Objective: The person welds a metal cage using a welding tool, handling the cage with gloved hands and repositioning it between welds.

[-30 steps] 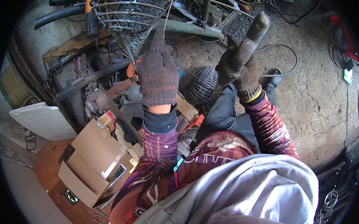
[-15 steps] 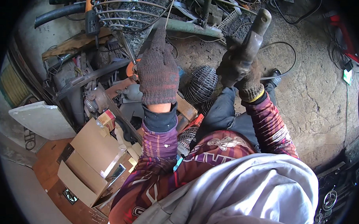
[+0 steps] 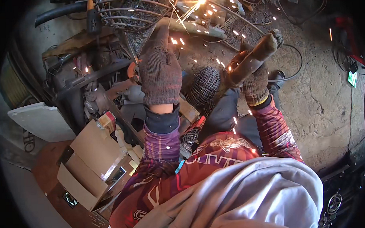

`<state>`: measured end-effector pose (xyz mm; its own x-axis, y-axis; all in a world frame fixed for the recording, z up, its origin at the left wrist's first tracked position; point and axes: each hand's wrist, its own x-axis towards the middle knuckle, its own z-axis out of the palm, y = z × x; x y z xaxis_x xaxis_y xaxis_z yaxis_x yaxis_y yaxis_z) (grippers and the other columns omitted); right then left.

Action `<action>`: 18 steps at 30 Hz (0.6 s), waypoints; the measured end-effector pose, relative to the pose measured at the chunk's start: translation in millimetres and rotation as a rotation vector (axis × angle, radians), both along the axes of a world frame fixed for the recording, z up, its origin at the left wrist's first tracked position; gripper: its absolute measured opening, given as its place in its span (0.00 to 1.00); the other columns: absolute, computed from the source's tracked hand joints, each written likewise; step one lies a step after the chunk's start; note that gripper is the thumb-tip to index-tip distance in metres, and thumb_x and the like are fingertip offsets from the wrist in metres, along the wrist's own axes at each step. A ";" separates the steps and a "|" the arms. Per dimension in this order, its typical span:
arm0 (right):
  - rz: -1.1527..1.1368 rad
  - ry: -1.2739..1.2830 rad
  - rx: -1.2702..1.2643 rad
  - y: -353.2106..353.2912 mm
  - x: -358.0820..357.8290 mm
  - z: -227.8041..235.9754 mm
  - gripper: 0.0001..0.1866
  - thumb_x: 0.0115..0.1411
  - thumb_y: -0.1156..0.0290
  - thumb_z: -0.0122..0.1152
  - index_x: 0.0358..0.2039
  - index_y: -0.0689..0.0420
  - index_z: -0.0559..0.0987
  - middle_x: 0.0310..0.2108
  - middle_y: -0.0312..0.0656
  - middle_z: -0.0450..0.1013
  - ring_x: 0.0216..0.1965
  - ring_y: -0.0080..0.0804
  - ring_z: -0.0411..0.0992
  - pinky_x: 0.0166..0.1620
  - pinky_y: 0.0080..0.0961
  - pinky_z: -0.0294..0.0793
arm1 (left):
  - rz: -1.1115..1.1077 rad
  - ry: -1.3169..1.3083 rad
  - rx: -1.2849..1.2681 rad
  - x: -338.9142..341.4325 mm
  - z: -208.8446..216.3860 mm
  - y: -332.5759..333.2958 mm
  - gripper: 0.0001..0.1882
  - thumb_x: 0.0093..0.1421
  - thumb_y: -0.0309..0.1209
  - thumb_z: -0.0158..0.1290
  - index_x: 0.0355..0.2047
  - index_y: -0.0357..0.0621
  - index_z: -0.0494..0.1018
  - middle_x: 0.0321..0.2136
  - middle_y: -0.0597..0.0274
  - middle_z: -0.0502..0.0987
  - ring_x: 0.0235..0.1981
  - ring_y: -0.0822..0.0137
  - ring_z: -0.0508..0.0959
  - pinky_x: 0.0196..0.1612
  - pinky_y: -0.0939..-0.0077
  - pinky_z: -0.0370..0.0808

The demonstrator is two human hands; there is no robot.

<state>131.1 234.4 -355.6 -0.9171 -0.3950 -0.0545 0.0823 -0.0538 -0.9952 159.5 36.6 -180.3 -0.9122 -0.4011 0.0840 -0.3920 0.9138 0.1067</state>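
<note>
My right hand point(image 3: 249, 77), in a dark knitted glove, is wrapped around a welding electrode holder point(image 3: 256, 57) with a worn brown handle. A thin welding electrode point(image 3: 237, 20) runs from its head up and left to a bright arc. My left hand point(image 3: 161, 74), gloved too, reaches forward, its fingertips against a thin metal rod point(image 3: 173, 14); its other fingers are hidden beneath. Just beyond it lies a curved cage of metal rods point(image 3: 130, 13). Sparks fly from the arc over both hands. An orange object point(image 3: 132, 70) shows beside the left glove, partly covered.
A round wire cage point(image 3: 203, 86) sits on the floor between my arms. An open cardboard box point(image 3: 91, 161) and a white slab point(image 3: 42, 122) are at left. An angle grinder point(image 3: 92, 18) stands at the far left. A cable point(image 3: 299, 59) loops at right beside my foot.
An arc has lit at the far top and sparks now scatter. My right hand has tilted the electrode holder further right and lower. The left hand has barely moved.
</note>
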 end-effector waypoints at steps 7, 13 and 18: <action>-0.099 -0.228 -0.159 -6.2 -4.0 7.5 0.31 0.49 0.60 0.72 0.50 0.64 0.74 0.40 0.48 0.78 0.41 0.36 0.78 0.46 0.31 0.76 | -0.055 -0.017 0.029 0.6 6.2 1.4 0.23 0.62 0.26 0.49 0.59 0.43 0.69 0.35 0.39 0.78 0.35 0.42 0.78 0.38 0.52 0.73; -0.075 -0.037 0.020 -2.4 -9.8 17.0 0.18 0.58 0.61 0.67 0.43 0.58 0.77 0.37 0.41 0.79 0.38 0.32 0.78 0.44 0.29 0.75 | 0.025 -0.083 0.003 4.6 5.2 3.3 0.14 0.64 0.28 0.42 0.47 0.39 0.73 0.42 0.51 0.79 0.42 0.51 0.79 0.44 0.59 0.75; -0.085 -0.013 0.019 -6.4 -9.8 23.4 0.18 0.58 0.62 0.67 0.44 0.59 0.77 0.37 0.41 0.79 0.39 0.32 0.79 0.44 0.30 0.75 | -0.088 -0.070 -0.077 5.6 4.5 2.2 0.13 0.64 0.28 0.43 0.44 0.40 0.74 0.42 0.53 0.79 0.42 0.52 0.78 0.45 0.59 0.75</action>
